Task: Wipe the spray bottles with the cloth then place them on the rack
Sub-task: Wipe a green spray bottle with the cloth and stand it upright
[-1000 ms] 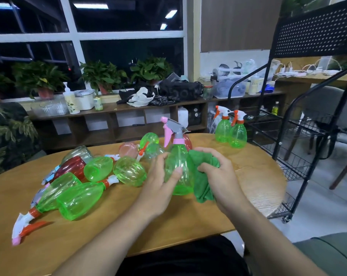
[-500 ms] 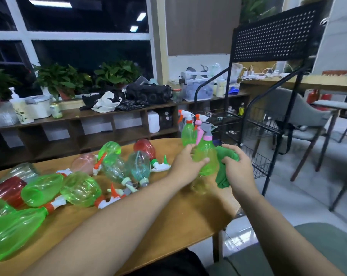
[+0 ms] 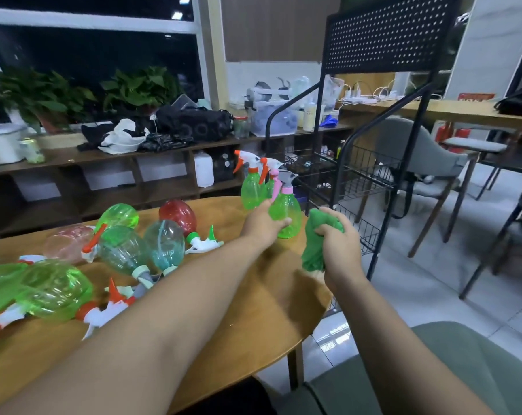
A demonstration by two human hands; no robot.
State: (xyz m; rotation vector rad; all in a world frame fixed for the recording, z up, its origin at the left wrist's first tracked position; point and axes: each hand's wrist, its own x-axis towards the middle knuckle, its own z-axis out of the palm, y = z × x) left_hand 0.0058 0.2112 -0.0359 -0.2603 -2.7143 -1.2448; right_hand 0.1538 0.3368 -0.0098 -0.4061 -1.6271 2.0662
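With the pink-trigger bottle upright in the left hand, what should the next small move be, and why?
Probably carry the pink-trigger bottle rightward onto the rack. The left hand grips it upright, the right hand holds the cloth apart from it, so wiping looks finished, and the wire shelf stands just beyond.

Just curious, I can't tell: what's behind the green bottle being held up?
Two upright green bottles with orange triggers: the left bottle shows clearly, the right bottle is mostly covered by the held bottle. The black rack stands beyond them.
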